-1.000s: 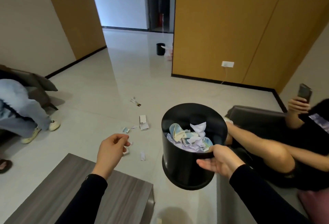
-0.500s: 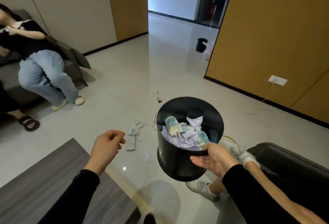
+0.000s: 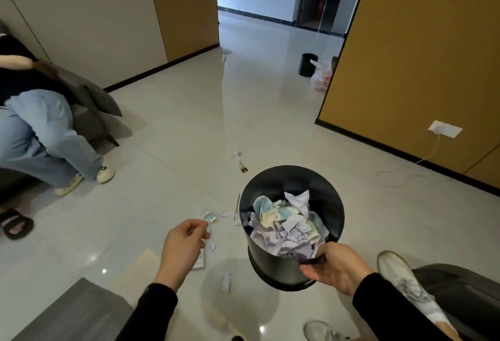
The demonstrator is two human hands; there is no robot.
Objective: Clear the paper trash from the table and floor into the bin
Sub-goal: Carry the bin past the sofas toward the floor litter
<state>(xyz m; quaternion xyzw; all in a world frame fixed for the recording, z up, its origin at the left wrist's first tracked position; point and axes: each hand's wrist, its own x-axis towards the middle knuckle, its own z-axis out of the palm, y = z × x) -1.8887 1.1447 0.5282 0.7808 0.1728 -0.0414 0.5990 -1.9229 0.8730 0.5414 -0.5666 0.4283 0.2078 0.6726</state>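
Carrying a black round bin (image 3: 292,232) in mid-air above the glossy tiled floor (image 3: 176,129), gripped at its near rim by the right hand (image 3: 336,267), thumb hooked over the edge and fingers spread beneath the wall. Heaped inside, crumpled paper (image 3: 286,228) in white, pale lilac, yellow and blue, rising to roughly half the bin's depth. Hanging just left of the bin, the left hand (image 3: 184,246), fingers loosely curled with thumb and forefinger near each other; cannot tell whether anything is pinched there.

Scattered on the floor below and beyond that hand, paper scraps: a small bluish piece (image 3: 209,216), a white folded bit (image 3: 212,245), a flat card (image 3: 199,260) partly hidden by the hand, a narrow white slip (image 3: 226,282) near the bin's shadow, and a long printed strip (image 3: 239,161) farther off. Showing at the bottom left, a corner of a grey wood-grain table (image 3: 73,313) with no paper on the visible part.

Judging from this, table apparently done and floor pickup in hand. Calling next for lowering the bin close to the cluster, stooping, and pinching thin flat scraps off a slick surface one at a time, the far strip last.

Off to the left, a seated person's jeans and pale shoes (image 3: 84,178); far back, a second black bin (image 3: 308,64) beside a white plastic bag (image 3: 322,75).
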